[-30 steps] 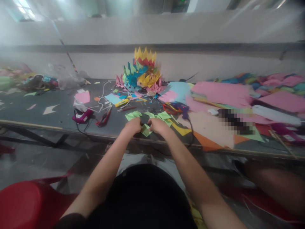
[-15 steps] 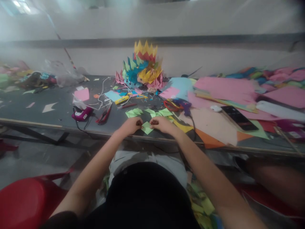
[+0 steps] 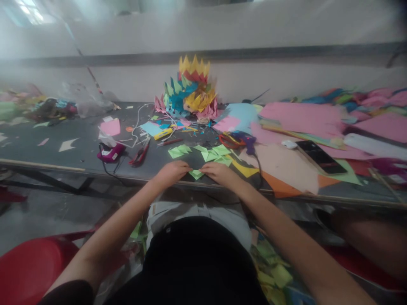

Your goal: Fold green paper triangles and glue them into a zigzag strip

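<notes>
A small light-green piece of paper (image 3: 196, 174) lies at the table's front edge, folded to a triangle that points toward me. My left hand (image 3: 174, 172) pinches its left corner. My right hand (image 3: 219, 173) has its fingers closed on the right corner. Just beyond my hands lie several folded light-green papers (image 3: 213, 153), with another small group of green folded papers (image 3: 179, 151) to their left. Yellow paper (image 3: 243, 168) shows beside my right hand.
A multicoloured paper crown-like model (image 3: 190, 91) stands at the back. Red-handled pliers (image 3: 140, 153), a purple device (image 3: 111, 151) and a yellow cutter (image 3: 163, 133) lie left. A phone (image 3: 319, 156) rests on coloured sheets at right. A red stool (image 3: 34, 271) stands at lower left.
The green paper between my hands was a diamond and is now folded down to a triangle. My fingers have straightened and pressed onto its two top corners.
</notes>
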A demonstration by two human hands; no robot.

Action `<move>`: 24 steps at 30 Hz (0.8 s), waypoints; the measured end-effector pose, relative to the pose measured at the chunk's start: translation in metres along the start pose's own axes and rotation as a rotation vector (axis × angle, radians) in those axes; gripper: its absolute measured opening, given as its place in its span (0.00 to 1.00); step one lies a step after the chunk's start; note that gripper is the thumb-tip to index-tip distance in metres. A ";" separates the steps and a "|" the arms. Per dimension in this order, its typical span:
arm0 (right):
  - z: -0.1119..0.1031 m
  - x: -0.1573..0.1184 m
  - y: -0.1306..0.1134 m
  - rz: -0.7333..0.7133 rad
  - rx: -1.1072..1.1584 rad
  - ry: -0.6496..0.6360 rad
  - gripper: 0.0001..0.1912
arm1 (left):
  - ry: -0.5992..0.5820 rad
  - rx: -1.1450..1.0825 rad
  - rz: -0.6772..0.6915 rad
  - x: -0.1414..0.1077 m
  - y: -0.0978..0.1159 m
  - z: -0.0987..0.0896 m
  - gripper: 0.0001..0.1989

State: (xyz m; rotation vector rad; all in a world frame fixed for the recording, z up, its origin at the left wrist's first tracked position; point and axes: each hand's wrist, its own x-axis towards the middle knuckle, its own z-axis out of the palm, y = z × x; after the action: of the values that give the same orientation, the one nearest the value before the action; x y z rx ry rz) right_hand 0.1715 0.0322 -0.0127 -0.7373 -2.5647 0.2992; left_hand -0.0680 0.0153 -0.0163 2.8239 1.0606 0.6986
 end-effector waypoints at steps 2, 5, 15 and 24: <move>-0.001 -0.004 0.000 -0.057 -0.067 -0.015 0.17 | -0.035 0.080 0.084 -0.002 -0.001 -0.002 0.13; -0.003 -0.007 0.000 -0.116 -0.145 -0.053 0.17 | -0.106 0.159 0.184 -0.002 0.000 -0.007 0.14; -0.013 -0.001 0.000 -0.138 -0.124 -0.257 0.18 | -0.301 0.174 0.267 0.010 0.007 -0.026 0.15; -0.011 0.001 -0.002 -0.190 -0.181 -0.284 0.18 | -0.356 0.185 0.205 0.008 0.012 -0.024 0.15</move>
State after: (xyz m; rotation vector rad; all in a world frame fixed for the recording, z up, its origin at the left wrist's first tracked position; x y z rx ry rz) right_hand 0.1751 0.0324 -0.0017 -0.5377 -2.9362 0.1171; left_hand -0.0654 0.0090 0.0109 3.0806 0.8231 0.0955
